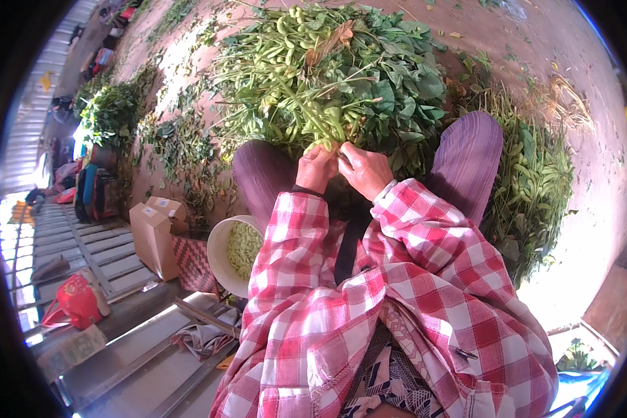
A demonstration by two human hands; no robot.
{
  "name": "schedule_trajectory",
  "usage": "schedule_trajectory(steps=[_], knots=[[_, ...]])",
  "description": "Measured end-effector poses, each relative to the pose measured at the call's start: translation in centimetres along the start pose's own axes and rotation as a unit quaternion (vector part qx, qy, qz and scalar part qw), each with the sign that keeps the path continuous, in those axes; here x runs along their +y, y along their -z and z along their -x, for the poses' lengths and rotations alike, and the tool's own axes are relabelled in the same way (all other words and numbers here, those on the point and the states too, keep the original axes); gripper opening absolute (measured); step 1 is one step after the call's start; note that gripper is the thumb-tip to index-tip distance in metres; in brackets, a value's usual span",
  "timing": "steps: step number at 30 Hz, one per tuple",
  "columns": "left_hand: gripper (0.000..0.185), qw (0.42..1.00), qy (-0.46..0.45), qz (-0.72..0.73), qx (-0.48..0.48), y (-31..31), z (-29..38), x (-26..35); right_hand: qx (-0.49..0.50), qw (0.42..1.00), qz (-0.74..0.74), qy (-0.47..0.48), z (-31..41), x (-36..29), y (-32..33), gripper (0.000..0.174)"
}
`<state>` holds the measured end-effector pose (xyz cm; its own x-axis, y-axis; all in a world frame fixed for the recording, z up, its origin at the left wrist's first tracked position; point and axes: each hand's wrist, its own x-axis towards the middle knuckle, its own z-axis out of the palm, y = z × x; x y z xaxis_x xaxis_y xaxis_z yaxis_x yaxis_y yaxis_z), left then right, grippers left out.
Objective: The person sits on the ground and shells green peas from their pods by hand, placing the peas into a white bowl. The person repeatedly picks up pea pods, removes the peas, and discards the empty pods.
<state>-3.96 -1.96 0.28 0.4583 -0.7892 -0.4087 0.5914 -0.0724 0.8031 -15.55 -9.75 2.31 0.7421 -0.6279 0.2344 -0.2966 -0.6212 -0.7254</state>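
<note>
Between the person's knees, a large heap of cut bean plants (pixel 313 78) with green pods and leaves lies in front of me. My left hand (pixel 317 166) pinches a green bean pod (pixel 321 144) at the heap's near edge. Close beside it, my right hand (pixel 364 170) has its fingers bent at the same pods and stems; whether it grips one is hidden. A white bucket (pixel 217 245) holding pale green shelled beans (pixel 244 250) stands by the left thigh.
More bean plants (pixel 530 183) lie at the right. Left of the bucket are a woven red basket (pixel 194 261) and cardboard boxes (pixel 155 240). A red bag (pixel 79 300) rests on slatted boards. Loose leaves litter the ground.
</note>
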Motion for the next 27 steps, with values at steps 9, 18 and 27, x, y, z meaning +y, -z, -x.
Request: schedule_trajectory(steps=[9, 18, 27], knots=[[0.010, 0.995, 0.017, 0.076, -0.061, 1.7, 0.0, -0.1, -0.190, 0.915, -0.298, -0.195, 0.4, -1.6, 1.0, 0.029], [0.007, 0.978, 0.031, 0.144, -0.150, 1.9, 0.8, 0.5, -0.229, 0.832, -0.463, -0.205, 1.2, -0.3, 0.1, 0.020], [0.009, 0.994, 0.065, 0.052, -0.073, 0.7, 2.2, 1.6, -0.251, 0.701, -0.601, -0.291, 1.1, -2.3, 2.4, 0.014]])
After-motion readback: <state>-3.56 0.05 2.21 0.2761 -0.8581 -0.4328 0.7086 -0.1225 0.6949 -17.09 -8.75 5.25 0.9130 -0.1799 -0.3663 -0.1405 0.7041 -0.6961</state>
